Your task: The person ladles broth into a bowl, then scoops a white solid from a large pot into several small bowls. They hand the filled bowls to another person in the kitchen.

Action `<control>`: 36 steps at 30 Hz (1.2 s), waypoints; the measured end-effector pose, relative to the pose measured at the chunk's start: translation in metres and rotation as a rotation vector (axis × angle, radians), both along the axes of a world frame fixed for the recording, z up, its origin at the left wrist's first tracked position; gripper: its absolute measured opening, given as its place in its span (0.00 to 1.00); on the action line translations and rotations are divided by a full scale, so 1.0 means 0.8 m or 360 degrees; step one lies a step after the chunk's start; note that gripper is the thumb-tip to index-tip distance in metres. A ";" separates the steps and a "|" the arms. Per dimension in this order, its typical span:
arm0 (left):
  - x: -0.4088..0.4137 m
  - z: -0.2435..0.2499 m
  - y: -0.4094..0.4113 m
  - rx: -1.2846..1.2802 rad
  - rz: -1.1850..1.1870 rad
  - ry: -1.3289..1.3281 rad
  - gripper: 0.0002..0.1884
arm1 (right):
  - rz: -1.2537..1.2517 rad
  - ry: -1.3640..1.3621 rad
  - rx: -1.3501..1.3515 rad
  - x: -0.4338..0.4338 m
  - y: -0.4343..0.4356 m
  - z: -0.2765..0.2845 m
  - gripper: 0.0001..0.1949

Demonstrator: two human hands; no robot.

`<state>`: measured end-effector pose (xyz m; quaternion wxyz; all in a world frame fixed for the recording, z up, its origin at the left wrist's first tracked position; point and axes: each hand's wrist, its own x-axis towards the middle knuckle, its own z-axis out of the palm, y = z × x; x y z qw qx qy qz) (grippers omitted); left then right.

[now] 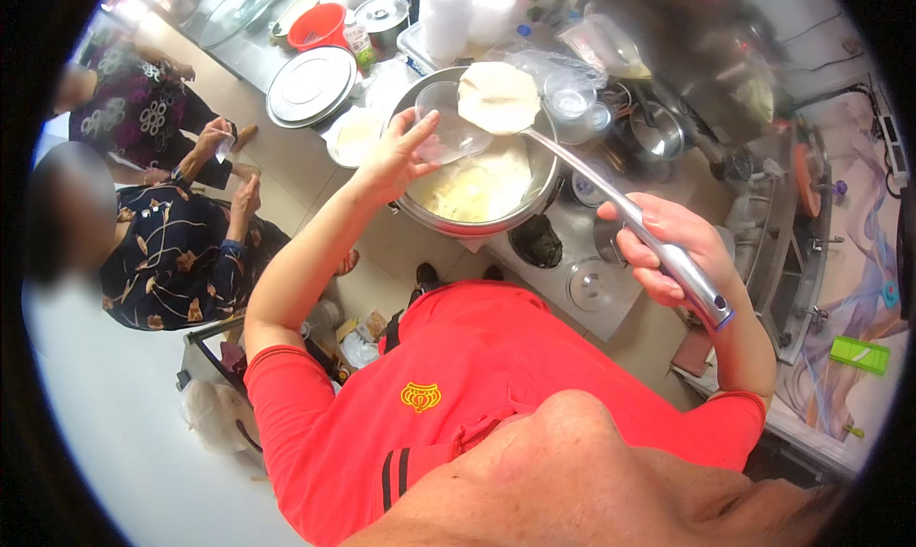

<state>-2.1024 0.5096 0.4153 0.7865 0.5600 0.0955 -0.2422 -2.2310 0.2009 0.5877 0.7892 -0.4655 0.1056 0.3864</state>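
My left hand grips a clear plastic tub by its near left side, tilted over a large steel pot. In the fingers of my right hand is the handle of a steel ladle or skimmer. Its head bears a pale, smooth, soft mass, beside the tub's rim, and hides the tool's own shape there. Below, in the pot, lies a pale yellow, lumpy food. Whether the soft mass touches the tub I cannot tell.
Left of the pot stand a filled white container, a steel lid and a red bowl. Stacked white containers rise behind it. Several pans and a sink edge lie right. Two people are at the left.
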 end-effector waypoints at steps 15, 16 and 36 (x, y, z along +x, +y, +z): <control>-0.014 -0.030 -0.049 -0.0640 0.0077 0.0111 0.28 | 0.0765 -0.0965 -0.1565 -0.007 0.049 -0.020 0.15; -0.017 -0.027 -0.049 -0.0689 0.0119 0.0110 0.30 | 0.0813 -0.1066 -0.1703 -0.011 0.054 -0.017 0.15; -0.052 0.007 0.024 -0.0550 0.0324 -0.0392 0.35 | -0.0477 0.0439 0.0932 -0.063 0.057 -0.131 0.16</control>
